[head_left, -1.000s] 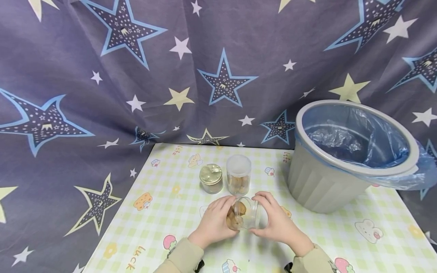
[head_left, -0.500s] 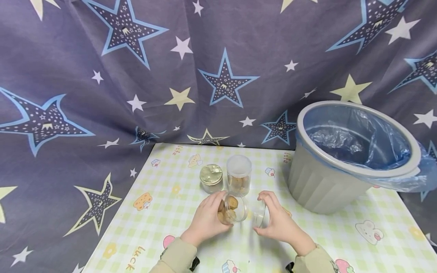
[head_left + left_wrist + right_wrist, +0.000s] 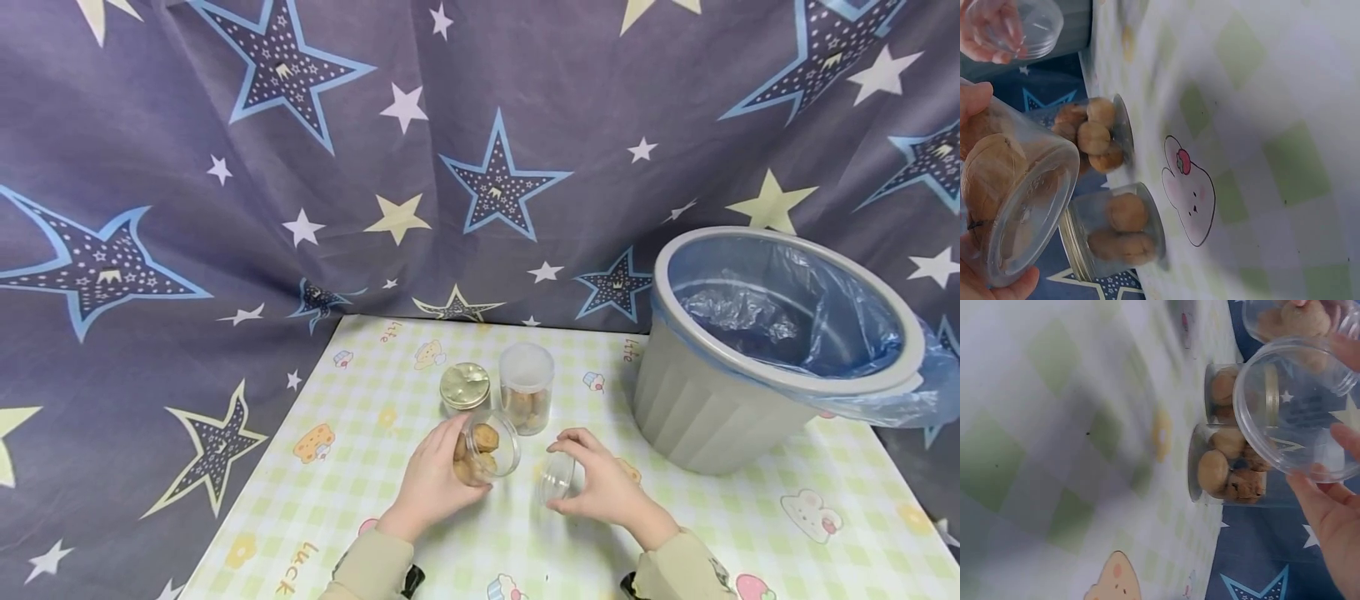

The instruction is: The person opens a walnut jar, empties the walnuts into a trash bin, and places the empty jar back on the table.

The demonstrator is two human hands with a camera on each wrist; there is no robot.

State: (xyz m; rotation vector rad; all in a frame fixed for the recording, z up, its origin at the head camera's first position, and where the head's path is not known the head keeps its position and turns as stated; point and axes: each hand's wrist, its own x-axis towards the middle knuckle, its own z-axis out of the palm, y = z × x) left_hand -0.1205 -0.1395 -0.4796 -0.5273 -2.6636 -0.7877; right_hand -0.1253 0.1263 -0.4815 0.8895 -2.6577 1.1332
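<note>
While the left hand point(image 3: 433, 482) grips a jar point(image 3: 506, 446), the right hand's point(image 3: 603, 485) fingers pinch its detached lid point(image 3: 556, 477); brown lumps point(image 3: 486, 437) lie inside, the short jar point(image 3: 465, 388) and tall jar point(image 3: 527, 379) still capped.

- Setting: a tabletop arranged before hung fabric, homelike in its furnishings; whether a home or a studio cannot be told.
- Backdrop point(image 3: 360, 167), upper part and left side of the head view: dark, creased cloth printed with stars.
- Table cover point(image 3: 337, 467), lower centre: pale green checks, cartoon figures, the words "life" and "luck".
- Bin point(image 3: 690, 408), right: household type, grey, with a blue plastic liner point(image 3: 742, 308).
</note>
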